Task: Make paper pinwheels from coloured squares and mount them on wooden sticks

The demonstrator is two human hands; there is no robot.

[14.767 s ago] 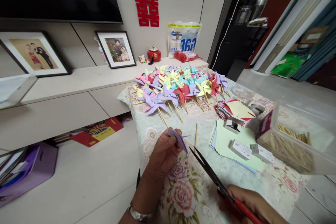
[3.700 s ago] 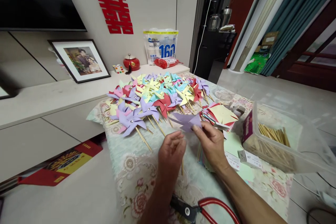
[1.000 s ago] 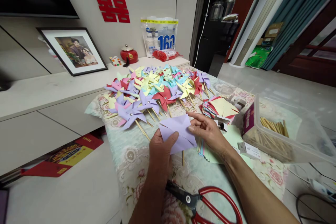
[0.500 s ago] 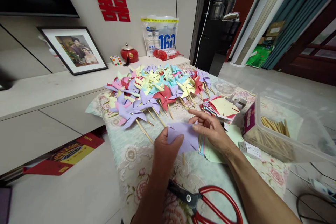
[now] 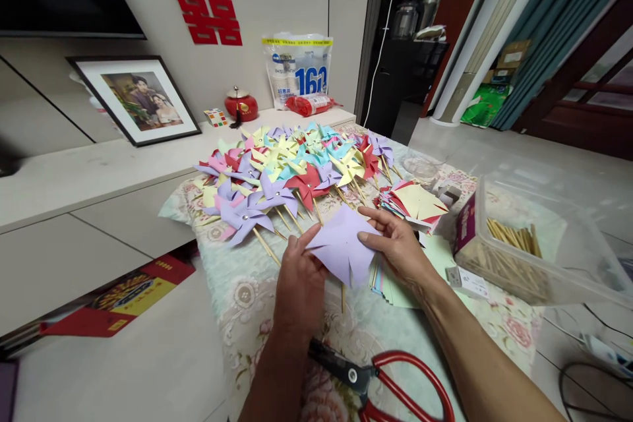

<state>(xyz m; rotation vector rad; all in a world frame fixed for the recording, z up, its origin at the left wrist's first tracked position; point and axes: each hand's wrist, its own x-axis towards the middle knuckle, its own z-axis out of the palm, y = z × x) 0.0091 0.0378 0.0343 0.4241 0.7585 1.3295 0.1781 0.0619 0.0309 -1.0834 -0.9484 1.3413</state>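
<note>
Above the floral tablecloth (image 5: 277, 306), both hands' fingers (image 5: 368, 236) pinch the lilac paper square (image 5: 341, 247) spread flat.

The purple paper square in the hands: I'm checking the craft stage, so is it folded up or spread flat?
Spread flat: the purple paper square lies open between the left hand and right hand, slits visible near its corners.
</note>
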